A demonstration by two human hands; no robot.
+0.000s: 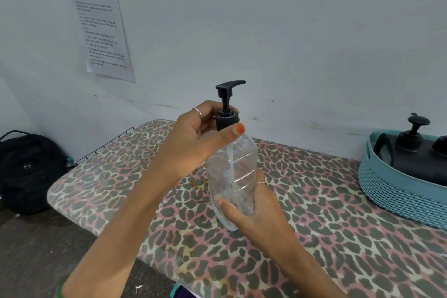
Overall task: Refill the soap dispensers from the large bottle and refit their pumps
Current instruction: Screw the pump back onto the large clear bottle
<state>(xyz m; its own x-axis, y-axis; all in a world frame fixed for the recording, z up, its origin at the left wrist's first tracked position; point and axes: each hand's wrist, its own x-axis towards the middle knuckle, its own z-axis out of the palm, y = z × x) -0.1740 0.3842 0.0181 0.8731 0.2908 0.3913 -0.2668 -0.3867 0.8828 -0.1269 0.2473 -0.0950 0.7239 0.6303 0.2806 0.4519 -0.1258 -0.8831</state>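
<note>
A clear plastic soap dispenser (235,167) is held a little tilted over the leopard-print board (314,237), looking nearly empty apart from its dip tube. Its black pump (227,101) sits in the neck, nozzle pointing right. My left hand (193,138) grips the pump's black collar with thumb and fingers. My right hand (251,210) wraps round the dispenser's lower body from the right, its fingers hidden behind the plastic.
A blue woven basket (396,189) stands at the right edge with dark pump-topped bottles (411,150) inside. A black backpack (26,172) sits on the floor at left. A printed sheet (96,24) hangs on the wall. A wire rack (104,145) juts from the board's far left end.
</note>
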